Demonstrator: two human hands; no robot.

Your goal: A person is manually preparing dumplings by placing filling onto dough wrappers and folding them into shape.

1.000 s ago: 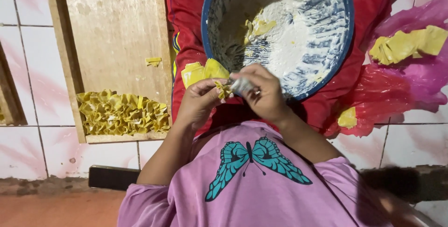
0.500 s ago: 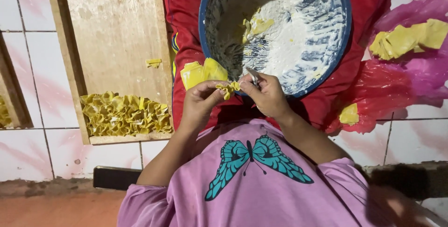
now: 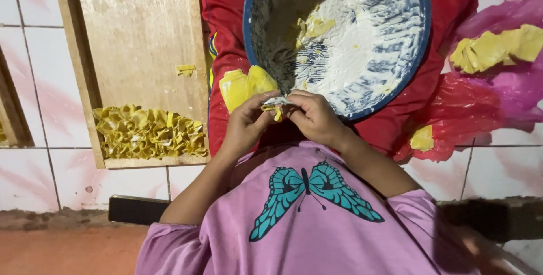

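- Left hand [image 3: 246, 123] and right hand [image 3: 313, 117] meet at the near rim of the blue basin [image 3: 421, 43], fingertips facing each other.
- Both pinch one small yellow dough wrapper [image 3: 274, 107]; fingers of each hand curled shut on it, thumbs on top.
- Wrapper sits between the two hands, just in front of the basin rim, above the red cloth [image 3: 226, 37].
- Forearms come up from the pink butterfly shirt [image 3: 317, 218], elbows bent outward, wrists angled in.
- Basin is tilted toward the person, inside smeared with white filling [image 3: 350, 43].
- Stack of yellow wrappers [image 3: 244, 85] just beside the left hand.
- Wooden tray [image 3: 141, 31] to the left, folded yellow dumplings [image 3: 148, 132] packed along its near edge.
- Pink plastic bag [image 3: 509, 82] on the right with more yellow dough sheets [image 3: 495, 47].
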